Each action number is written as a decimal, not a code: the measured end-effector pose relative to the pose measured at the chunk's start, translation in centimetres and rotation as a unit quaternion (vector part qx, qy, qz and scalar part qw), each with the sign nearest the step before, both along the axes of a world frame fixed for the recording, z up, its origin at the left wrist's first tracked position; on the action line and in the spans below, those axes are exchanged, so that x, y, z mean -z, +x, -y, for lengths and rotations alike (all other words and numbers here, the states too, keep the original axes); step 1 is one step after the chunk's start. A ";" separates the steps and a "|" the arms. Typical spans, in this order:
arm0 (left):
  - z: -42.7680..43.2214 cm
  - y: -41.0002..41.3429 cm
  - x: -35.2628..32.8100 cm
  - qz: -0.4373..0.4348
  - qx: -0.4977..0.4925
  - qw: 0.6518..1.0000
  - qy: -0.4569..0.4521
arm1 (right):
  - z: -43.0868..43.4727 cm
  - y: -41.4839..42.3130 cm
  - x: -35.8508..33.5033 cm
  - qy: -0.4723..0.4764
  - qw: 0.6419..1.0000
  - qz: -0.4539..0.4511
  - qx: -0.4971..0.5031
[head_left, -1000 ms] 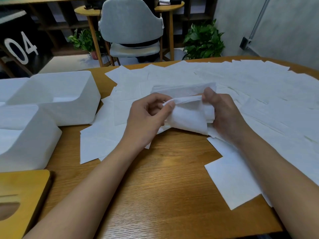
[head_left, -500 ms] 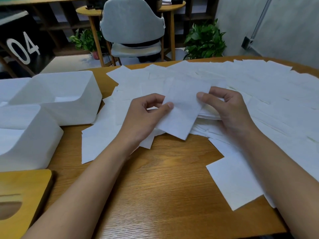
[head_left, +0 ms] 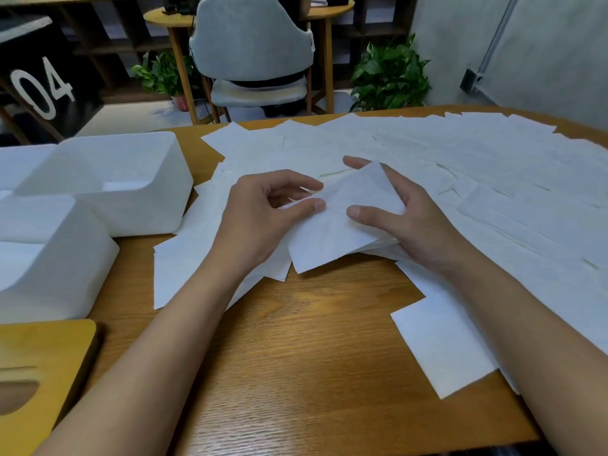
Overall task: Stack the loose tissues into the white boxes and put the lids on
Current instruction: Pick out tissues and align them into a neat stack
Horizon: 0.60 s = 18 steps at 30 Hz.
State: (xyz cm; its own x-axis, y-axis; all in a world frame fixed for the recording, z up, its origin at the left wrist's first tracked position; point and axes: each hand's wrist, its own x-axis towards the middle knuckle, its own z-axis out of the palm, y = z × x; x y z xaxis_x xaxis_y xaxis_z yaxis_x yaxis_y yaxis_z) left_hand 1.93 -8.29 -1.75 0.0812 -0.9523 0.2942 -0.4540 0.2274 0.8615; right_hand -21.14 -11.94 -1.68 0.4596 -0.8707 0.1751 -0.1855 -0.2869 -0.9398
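- Head view: left hand [head_left: 263,225] pinches the edge of the tissue stack [head_left: 339,235]; right hand [head_left: 414,222] grips it, thumb on top, above the table [head_left: 312,357] centre.
- Step: gathering. Next, probably: square the edges and carry the stack left into a white box [head_left: 131,205], which stands open.

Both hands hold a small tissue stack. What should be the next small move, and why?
Probably square up the tissue stack: its sheets fan out unevenly under the right hand, while the left hand pinches the opposite corner. The white box stands open to the left, so carrying the stack over likely follows.
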 end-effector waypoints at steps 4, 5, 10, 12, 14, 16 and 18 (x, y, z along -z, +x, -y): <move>0.1 0.1 0.0 0.025 -0.009 1.000 -0.011 | 0.0 0.0 0.2 -0.014 1.000 -0.015 -0.002; 0.0 0.0 0.0 0.027 -0.009 0.999 -0.014 | 0.0 0.0 0.2 -0.018 1.000 -0.017 -0.001; 0.1 -0.2 0.2 0.030 -0.017 0.999 -0.023 | 0.0 0.2 0.1 -0.041 0.998 -0.045 0.007; 0.0 -0.3 0.4 0.034 -0.029 0.998 -0.035 | -0.2 0.3 0.1 -0.049 0.997 -0.051 0.001; 0.0 -0.2 0.6 0.035 -0.037 0.998 -0.045 | -0.2 0.2 0.1 -0.053 0.997 -0.050 -0.008; 0.1 -0.2 0.8 0.030 -0.039 0.998 -0.043 | -0.2 0.2 0.1 -0.050 0.998 -0.041 -0.015; 0.1 -0.4 0.8 0.033 -0.053 0.997 -0.052 | -0.2 0.1 0.1 -0.058 0.998 -0.029 -0.015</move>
